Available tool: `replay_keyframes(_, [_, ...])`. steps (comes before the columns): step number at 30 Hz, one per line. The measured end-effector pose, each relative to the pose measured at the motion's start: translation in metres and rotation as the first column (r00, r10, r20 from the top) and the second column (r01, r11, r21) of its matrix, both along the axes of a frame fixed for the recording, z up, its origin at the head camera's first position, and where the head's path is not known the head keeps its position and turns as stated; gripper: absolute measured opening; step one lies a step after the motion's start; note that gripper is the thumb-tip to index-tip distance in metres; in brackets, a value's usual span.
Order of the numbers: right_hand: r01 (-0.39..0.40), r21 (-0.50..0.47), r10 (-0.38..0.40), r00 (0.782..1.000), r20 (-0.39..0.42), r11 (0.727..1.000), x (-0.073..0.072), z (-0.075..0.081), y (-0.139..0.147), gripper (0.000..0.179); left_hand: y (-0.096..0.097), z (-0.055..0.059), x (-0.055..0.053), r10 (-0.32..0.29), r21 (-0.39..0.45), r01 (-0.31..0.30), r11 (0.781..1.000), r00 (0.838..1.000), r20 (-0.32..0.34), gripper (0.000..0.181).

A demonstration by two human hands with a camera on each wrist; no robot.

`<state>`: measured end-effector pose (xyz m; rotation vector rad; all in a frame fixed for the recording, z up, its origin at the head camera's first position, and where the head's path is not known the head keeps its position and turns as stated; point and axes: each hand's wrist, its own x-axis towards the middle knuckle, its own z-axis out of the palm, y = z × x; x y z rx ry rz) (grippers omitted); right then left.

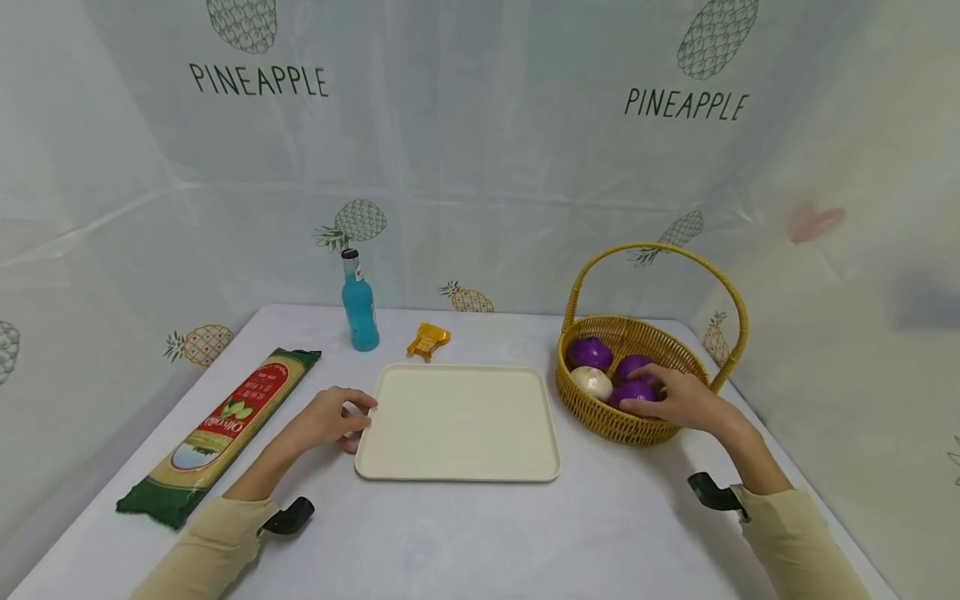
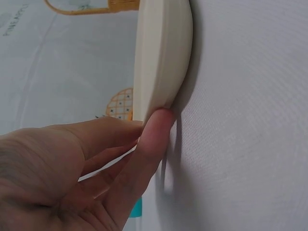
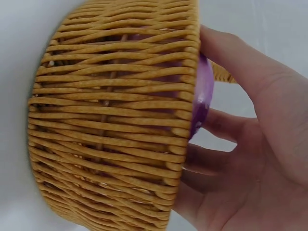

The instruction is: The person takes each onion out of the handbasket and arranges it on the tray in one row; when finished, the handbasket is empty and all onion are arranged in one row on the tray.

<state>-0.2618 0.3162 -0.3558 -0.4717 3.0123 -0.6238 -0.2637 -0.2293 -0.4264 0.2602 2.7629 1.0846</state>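
Observation:
At the left edge of a cream rectangular tray (image 1: 459,423), my left hand (image 1: 330,417) pinches the rim between thumb and fingers. The left wrist view has the thumb (image 2: 156,130) against the tray's outer side (image 2: 166,53). My right hand (image 1: 678,398) reaches over the front right rim of a wicker basket (image 1: 611,423), its thumb and fingers curled round a purple onion (image 1: 632,392). Through the weave and above the rim, the right wrist view shows that onion (image 3: 202,96); the fingertips are hidden inside. Two more purple onions (image 1: 590,353) and a white onion (image 1: 592,383) lie beside it.
A blue bottle (image 1: 361,308) stands at the back left, with an orange wrapped packet (image 1: 429,340) to its right. A long green and red pasta package (image 1: 221,433) lies along the left side. The basket's tall handle (image 1: 738,308) arches above it. A pineapple-print curtain (image 1: 480,150) hangs behind.

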Motion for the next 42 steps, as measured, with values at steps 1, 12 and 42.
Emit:
replay_keyframes(1, [0.006,-0.010,-0.006,1.000,-0.014,1.000,0.000,0.001,-0.001,0.072,0.000,0.000,0.000,0.003,-0.001,-0.003,1.000,1.000,0.005,0.032])
replay_keyframes(12, [0.015,-0.097,-0.032,0.984,-0.177,0.995,0.001,0.010,-0.031,0.071,0.002,0.002,0.002,0.022,0.004,-0.022,1.000,1.000,0.023,0.031])
replay_keyframes(42, [-0.289,-0.105,0.254,0.931,-0.261,0.952,-0.045,-0.029,-0.215,0.068,0.009,0.005,0.003,0.064,-0.006,-0.064,0.998,0.998,0.013,0.030])
